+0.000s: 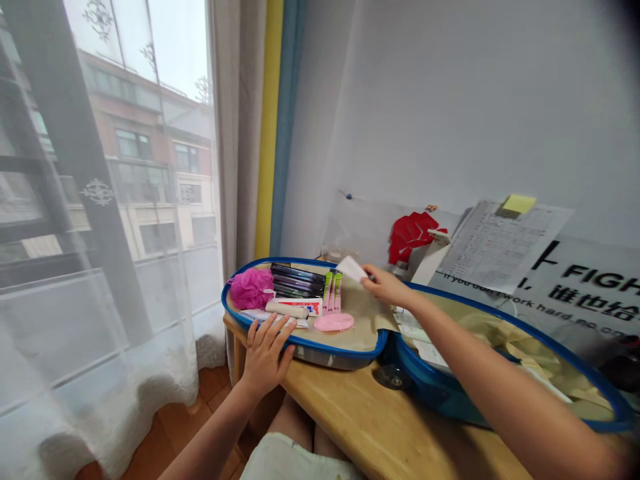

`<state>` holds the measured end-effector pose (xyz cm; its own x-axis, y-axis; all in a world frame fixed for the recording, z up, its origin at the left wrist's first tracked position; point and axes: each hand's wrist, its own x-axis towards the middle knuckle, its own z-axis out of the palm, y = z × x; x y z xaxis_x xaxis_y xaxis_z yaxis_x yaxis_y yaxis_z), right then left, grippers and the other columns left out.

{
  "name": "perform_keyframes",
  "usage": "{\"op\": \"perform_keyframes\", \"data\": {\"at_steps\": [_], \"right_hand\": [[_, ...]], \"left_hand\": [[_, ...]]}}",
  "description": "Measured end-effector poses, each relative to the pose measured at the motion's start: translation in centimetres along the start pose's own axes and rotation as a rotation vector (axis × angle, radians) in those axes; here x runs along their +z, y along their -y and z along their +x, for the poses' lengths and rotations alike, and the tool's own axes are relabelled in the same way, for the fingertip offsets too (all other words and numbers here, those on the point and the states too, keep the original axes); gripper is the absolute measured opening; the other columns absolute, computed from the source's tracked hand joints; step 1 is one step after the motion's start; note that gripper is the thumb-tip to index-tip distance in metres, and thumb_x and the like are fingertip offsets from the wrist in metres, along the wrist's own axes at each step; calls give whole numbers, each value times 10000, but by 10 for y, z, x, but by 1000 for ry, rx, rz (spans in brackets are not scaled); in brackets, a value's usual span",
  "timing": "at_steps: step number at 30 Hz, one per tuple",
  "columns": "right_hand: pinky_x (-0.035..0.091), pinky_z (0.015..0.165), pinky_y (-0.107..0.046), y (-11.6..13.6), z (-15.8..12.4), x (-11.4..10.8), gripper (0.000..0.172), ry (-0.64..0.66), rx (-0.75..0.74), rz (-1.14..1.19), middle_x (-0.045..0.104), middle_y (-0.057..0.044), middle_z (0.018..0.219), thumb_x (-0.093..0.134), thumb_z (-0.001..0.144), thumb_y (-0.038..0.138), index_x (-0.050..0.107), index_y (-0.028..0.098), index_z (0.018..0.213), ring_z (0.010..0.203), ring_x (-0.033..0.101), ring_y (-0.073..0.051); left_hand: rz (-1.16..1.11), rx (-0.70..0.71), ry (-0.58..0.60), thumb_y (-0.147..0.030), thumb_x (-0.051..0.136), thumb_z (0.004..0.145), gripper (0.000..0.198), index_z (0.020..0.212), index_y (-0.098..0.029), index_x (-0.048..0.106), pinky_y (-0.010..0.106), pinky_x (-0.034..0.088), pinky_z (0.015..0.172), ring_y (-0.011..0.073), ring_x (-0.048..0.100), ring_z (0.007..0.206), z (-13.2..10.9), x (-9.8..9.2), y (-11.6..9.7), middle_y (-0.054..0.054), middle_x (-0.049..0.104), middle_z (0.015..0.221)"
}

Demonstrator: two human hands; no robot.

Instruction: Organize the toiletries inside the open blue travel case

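Observation:
A blue-rimmed suitcase (373, 347) lies unfolded on a wooden table. My left hand (267, 350), fingers spread, rests at the near rim of its left half, by a beige tube-like item (287, 309). My right hand (385, 285) is closed on a small flat white item (352, 268), held over the far edge of that half; its kind is unclear. Inside are a pink oval case (334, 323), a toothpaste box (313, 306), a magenta bath puff (251, 288), several dark slim packs (297, 281) and pink-and-green sticks (332, 293).
The suitcase's right half (565, 347), holding pale items, is partly hidden by my right forearm. A wheel (394, 377) rests on the wooden table (350, 410). Behind are a clipped paper sheet (505, 247) and a wall poster (590, 307). Sheer curtains (100, 300) hang at left.

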<state>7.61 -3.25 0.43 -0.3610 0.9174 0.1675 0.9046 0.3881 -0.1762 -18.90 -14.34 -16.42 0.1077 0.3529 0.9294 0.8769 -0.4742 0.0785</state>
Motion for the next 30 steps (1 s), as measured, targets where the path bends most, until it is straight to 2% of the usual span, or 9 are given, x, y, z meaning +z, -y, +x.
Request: {"op": "perform_keyframes", "data": {"at_steps": [2, 5, 7, 10, 14, 24, 27, 30], "right_hand": [[481, 829, -296, 34, 21, 16, 271, 36, -94, -15, 626, -66, 1117, 494, 894, 283, 555, 174, 1134, 947, 599, -148], [484, 871, -400, 75, 46, 45, 317, 94, -152, -62, 594, -72, 1148, 546, 881, 360, 572, 162, 1127, 999, 583, -173], [486, 876, -413, 93, 57, 63, 335, 126, -158, -97, 577, -76, 1179, 541, 884, 374, 565, 170, 1149, 1017, 577, -180], [492, 871, -410, 106, 63, 82, 339, 159, -163, -138, 572, -77, 1189, 538, 887, 372, 559, 172, 1160, 1018, 578, -181], [491, 872, -416, 108, 65, 89, 357, 164, -161, -158, 566, -80, 1198, 538, 887, 374, 547, 173, 1181, 1027, 575, -186], [494, 867, -401, 106, 63, 84, 326, 183, -198, -75, 584, -67, 1166, 532, 889, 380, 573, 173, 1139, 1010, 581, -182], [491, 875, -409, 100, 63, 74, 335, 161, -218, -15, 580, -71, 1179, 539, 885, 376, 569, 174, 1150, 1021, 578, -185], [485, 887, -411, 73, 65, 49, 335, 88, -176, 37, 579, -75, 1192, 531, 891, 375, 564, 181, 1162, 1030, 577, -179]], "left_hand": [[4, -3, 4, -253, 428, 895, 381, 1249, -217, 564, 409, 176, 1116, 221, 490, 1199, 0, 0, 0, 63, 633, 1206], [14, -4, 9, -254, 429, 892, 401, 1274, -224, 547, 407, 171, 1116, 220, 487, 1205, -1, 0, 0, 62, 631, 1210], [17, -2, 7, -255, 428, 892, 413, 1290, -226, 534, 402, 169, 1117, 219, 479, 1213, -1, 0, 0, 61, 626, 1219], [9, -2, -3, -258, 429, 892, 426, 1307, -232, 518, 393, 172, 1117, 214, 476, 1215, 0, 1, -1, 56, 626, 1217], [-12, -23, -7, -262, 430, 894, 416, 1297, -237, 530, 396, 175, 1115, 215, 486, 1204, 0, 2, -2, 55, 627, 1216], [-29, -36, 9, -259, 429, 898, 406, 1288, -235, 539, 413, 174, 1122, 221, 473, 1227, -2, 1, -1, 59, 623, 1226], [-25, -34, 34, -259, 435, 895, 419, 1303, -234, 526, 426, 175, 1121, 229, 469, 1234, -4, 2, 1, 64, 615, 1240], [-29, -42, 29, -257, 437, 891, 434, 1317, -241, 514, 426, 177, 1122, 230, 476, 1228, -5, 3, 2, 65, 617, 1235]]}}
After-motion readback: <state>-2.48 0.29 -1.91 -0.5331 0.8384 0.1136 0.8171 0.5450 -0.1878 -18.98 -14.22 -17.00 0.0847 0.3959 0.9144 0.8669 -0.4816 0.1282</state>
